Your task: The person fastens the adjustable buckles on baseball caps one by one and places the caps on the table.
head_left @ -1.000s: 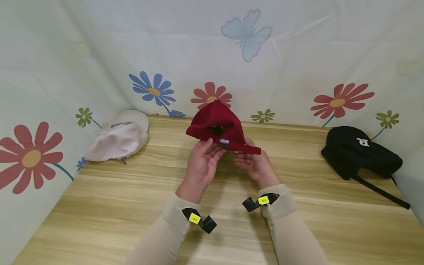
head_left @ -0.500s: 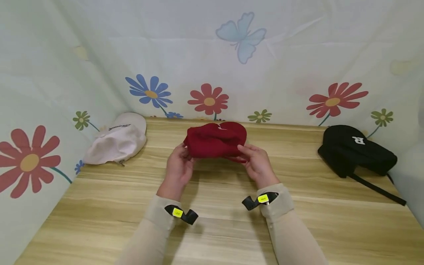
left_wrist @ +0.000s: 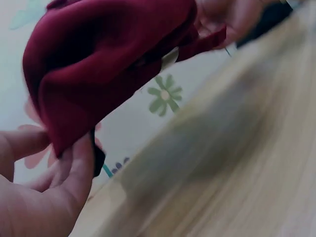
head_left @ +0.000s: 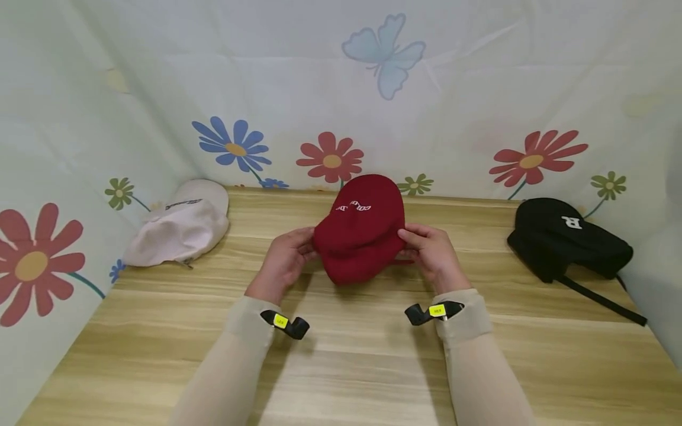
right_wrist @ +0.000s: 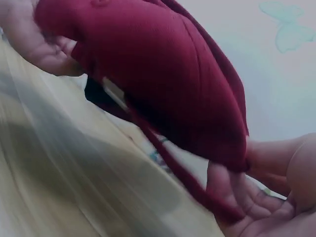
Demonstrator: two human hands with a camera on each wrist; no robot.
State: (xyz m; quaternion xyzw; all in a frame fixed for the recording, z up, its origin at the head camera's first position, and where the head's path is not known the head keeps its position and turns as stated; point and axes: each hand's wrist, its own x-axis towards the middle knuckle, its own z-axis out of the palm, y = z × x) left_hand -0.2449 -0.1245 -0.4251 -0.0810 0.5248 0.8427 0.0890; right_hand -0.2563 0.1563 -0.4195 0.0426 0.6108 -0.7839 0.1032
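A dark red baseball cap (head_left: 359, 236) with white lettering hangs between both hands above the table, its brim toward the wall. On its left edge, my left hand (head_left: 288, 257) pinches the fabric between thumb and fingers. The right hand (head_left: 433, 251) grips the opposite edge, thumb on top and fingers underneath. In the right wrist view the loose strap (right_wrist: 173, 168) of the cap trails down to the right hand's fingers. The left wrist view shows the cap's lower corner held by the left fingers (left_wrist: 74, 173).
A pale pink cap (head_left: 186, 228) lies at the left, by the flowered curtain (head_left: 458, 106). At the right a black cap (head_left: 565, 236) with a white R lies, its strap (head_left: 602, 302) stretched over the wooden table (head_left: 351, 361).
The red cap has turned from its back opening and strap to its lettered front and brim. Both hands have shifted outward to its two sides.
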